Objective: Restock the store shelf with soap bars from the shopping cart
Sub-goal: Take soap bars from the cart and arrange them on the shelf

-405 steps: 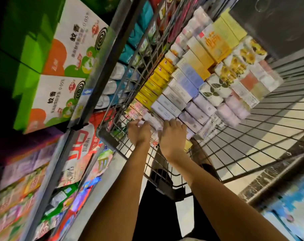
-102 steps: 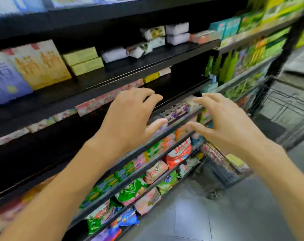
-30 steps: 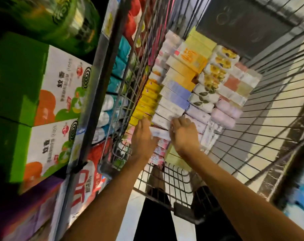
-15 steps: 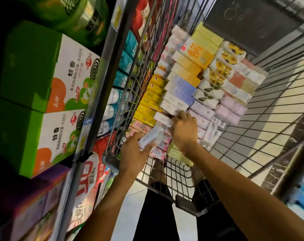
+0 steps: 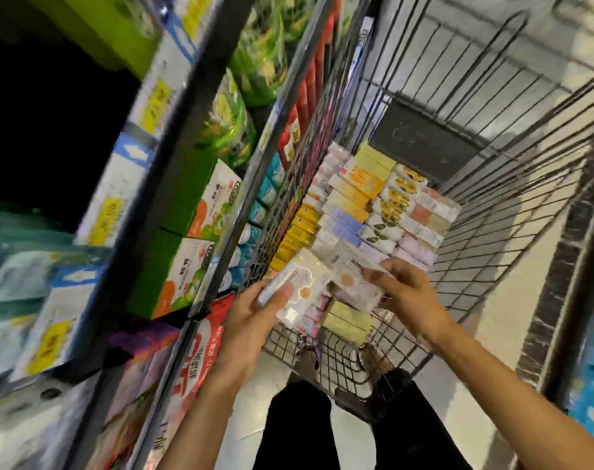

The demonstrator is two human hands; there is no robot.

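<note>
Holding two pale soap packs above the near end of the cart, the person's hands work side by side. Left hand (image 5: 255, 320): fingers curled under and thumb over a white pack (image 5: 297, 290) with an orange dot, gripping it at its left end. Right hand (image 5: 409, 296): fingertips (image 5: 373, 276) pinch the far edge of a second pale pack (image 5: 353, 279), which overlaps the first; blur hides exact finger placement. Both packs sit between the two hands, lifted clear of the stock below.

Far left, store shelving (image 5: 173, 184) with green-and-white boxes (image 5: 190, 266) and yellow price tags, heavily blurred. Centre, the wire shopping cart (image 5: 475, 205) presses close beside the shelf edge. Inside it lie rows of boxed soap bars (image 5: 356, 212): yellow, lilac, orange, flower-printed, pink, packed tight. Olive-toned boxes (image 5: 346, 320) rest just under the held packs. Dark panel (image 5: 421, 144) at the cart's far end. Pale tiled floor (image 5: 512, 300) on the right; dark trousers below.
</note>
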